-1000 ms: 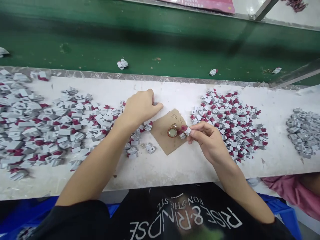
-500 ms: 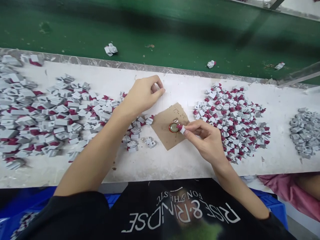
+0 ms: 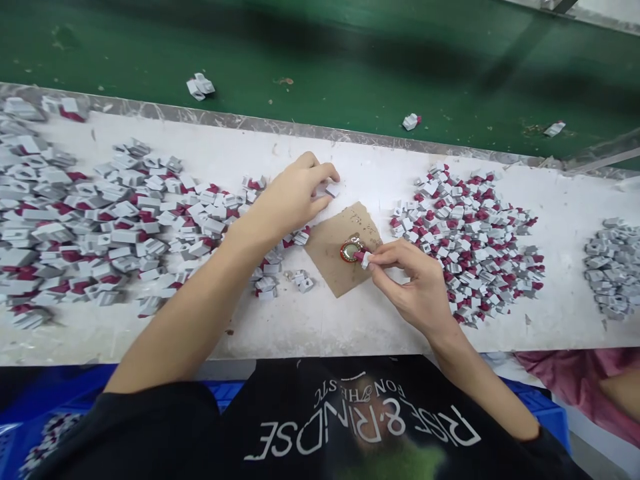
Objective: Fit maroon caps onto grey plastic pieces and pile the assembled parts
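Observation:
My right hand [image 3: 415,280] pinches a small grey plastic piece [image 3: 367,261] with a maroon end. That maroon end points left and meets the edge of a small round red-rimmed dish [image 3: 349,251], which looks wet inside. The dish lies on a square of brown cardboard [image 3: 337,283] with wet spots on its far corner. Beyond the cardboard's left side, my left hand [image 3: 300,193] has thumb and fingers curled around a small pale grey piece [image 3: 332,191]; its far side is partly hidden by the fingers.
Grey-and-maroon pieces lie in a wide heap [image 3: 120,227] at left and another pile [image 3: 465,247] at right. Plain grey pieces [image 3: 615,267] sit farther right. Behind the white table [image 3: 310,333] runs a green belt [image 3: 320,73]. Another person's pink sleeve [image 3: 565,380] shows at lower right.
My left hand has shifted slightly right, and a pale grey piece now shows between its fingertips. My right hand keeps its piece at the dish. The view has tilted slightly.

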Demonstrator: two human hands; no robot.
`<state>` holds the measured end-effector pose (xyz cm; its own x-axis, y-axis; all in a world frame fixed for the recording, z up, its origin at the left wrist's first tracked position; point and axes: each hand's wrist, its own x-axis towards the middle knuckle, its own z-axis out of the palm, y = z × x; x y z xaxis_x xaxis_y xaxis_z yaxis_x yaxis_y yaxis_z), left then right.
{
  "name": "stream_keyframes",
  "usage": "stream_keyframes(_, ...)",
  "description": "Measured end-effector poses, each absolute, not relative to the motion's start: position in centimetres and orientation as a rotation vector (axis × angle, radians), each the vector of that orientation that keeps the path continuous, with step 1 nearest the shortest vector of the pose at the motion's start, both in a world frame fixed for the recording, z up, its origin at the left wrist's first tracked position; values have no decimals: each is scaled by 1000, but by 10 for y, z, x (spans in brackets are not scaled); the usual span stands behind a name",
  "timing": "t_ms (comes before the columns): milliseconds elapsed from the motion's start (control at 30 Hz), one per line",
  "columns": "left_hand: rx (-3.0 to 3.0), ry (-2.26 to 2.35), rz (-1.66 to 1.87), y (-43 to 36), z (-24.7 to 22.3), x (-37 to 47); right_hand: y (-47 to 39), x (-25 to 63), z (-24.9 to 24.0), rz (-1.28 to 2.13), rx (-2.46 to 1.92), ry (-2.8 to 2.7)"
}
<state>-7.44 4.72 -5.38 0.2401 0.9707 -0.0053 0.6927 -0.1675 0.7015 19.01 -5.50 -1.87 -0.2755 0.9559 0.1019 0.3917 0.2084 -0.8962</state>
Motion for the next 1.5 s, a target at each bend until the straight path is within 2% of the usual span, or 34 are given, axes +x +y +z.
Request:
stream_keyframes(200,2003,1483,594,48,-52,-73,-56,191,-20,1067,-1248,-1766)
stream_keyframes(467,1229,1200,906,27,-16,-53,-32,195,-21,1253,-1244,-1325)
stream_keyframes(667,915,904,936,20,-7,-29,5,189,-16,1249,-1159,-1145)
stream_keyframes(1033,863,876,918,18,-11,-26,11,191,-10,1382,-1162,-1125)
stream_keyframes(1500,972,865,929,17,-11,-28,8,190,-9,1337,-1151,-1169)
